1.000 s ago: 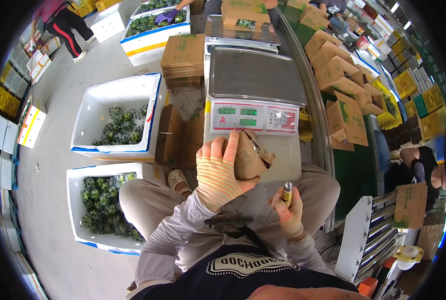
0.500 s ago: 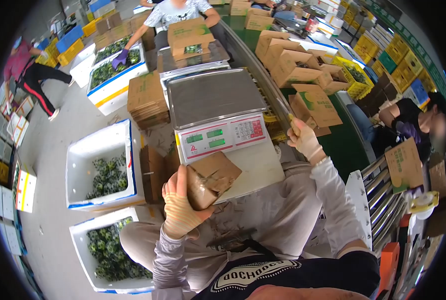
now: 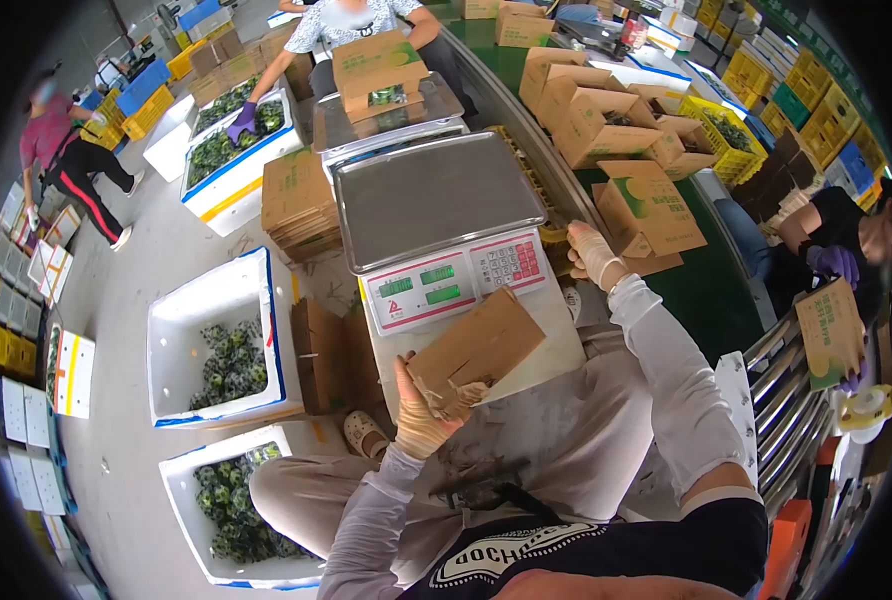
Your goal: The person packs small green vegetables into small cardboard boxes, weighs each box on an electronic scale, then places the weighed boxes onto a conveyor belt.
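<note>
Step in hand, by look of it: holding torn cardboard (image 3: 486, 347) over near left corner of worktop (image 3: 558, 352); left hand (image 3: 426, 418) clamped on its near left end. Right hand (image 3: 596, 255), fingers curled, beside right edge of scale (image 3: 436, 200); cannot tell if anything held. Next move seems to call for firm left grip. Shirt (image 3: 666, 545) lettering starts "DOCH"; scale digits, green print on box (image 3: 656, 208) unreadable
</note>
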Action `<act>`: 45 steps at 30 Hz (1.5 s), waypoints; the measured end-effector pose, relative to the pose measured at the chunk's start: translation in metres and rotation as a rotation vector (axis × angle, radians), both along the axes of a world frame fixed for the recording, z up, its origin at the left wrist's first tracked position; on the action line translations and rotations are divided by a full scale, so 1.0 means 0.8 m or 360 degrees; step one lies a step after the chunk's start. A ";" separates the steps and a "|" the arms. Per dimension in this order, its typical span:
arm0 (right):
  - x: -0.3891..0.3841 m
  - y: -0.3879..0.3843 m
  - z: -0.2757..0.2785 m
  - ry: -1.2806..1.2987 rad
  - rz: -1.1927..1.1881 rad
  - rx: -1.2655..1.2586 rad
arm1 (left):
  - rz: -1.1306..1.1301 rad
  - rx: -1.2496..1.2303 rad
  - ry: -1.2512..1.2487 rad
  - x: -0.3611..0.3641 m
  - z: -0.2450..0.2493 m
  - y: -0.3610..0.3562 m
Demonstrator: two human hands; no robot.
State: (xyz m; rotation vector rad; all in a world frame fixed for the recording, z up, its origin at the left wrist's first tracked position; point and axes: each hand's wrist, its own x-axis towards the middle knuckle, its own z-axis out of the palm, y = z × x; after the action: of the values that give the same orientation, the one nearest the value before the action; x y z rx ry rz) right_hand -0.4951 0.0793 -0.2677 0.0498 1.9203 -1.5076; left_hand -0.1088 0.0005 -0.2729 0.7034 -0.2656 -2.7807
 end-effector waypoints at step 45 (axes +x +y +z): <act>0.033 -0.022 0.040 0.0964 -0.0201 -0.0366 | -0.0108 -0.3941 -0.0883 0.013 0.072 -0.005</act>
State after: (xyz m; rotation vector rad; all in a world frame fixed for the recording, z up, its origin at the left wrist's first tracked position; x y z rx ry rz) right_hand -0.4687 0.0620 -0.2355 -0.4434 2.2078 -1.9821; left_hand -0.0986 -0.0036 -0.2154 0.4094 -2.6319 -0.4196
